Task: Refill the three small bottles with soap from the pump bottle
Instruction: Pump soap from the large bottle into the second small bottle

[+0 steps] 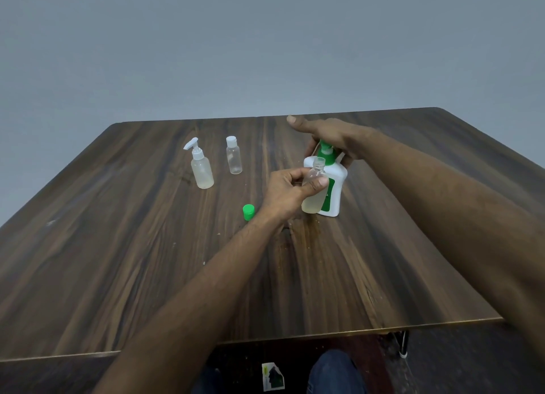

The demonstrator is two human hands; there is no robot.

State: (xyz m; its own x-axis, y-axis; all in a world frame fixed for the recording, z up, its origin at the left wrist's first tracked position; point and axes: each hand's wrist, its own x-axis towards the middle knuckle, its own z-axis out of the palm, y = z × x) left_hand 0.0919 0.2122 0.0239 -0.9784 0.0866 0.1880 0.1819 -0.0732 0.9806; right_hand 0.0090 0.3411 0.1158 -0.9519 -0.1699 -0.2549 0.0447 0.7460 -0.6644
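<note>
1. My left hand [290,191] grips the open small bottle [314,191], thumb across its front and fingers curled behind. I hold it just in front of the pump bottle [331,187], neck up near the green pump head [326,151], so that the spout can drop soap straight into the mouth.
2. My right hand [327,138] lies over the pump head, fingers bent down around it and thumb stretched out to the left. Judgement: placed to press. Whether the palm bears down now, I cannot tell.
3. The held bottle shows pale yellowish liquid in its lower part; the upper part looks clear. Judgement: partly filled, more strokes needed.
4. Its green cap [248,211] stands on the table [147,246], left of my left wrist, apart from the bottles, within reach for closing.
5. Two other small bottles wait well to the left: the one with a white pump top [200,166], and the capped clear bottle [234,156] just right of it. Both upright, untouched by either hand.
6. Risk, as judged: mouth is narrow; misalignment spills soap onto the table.
</note>
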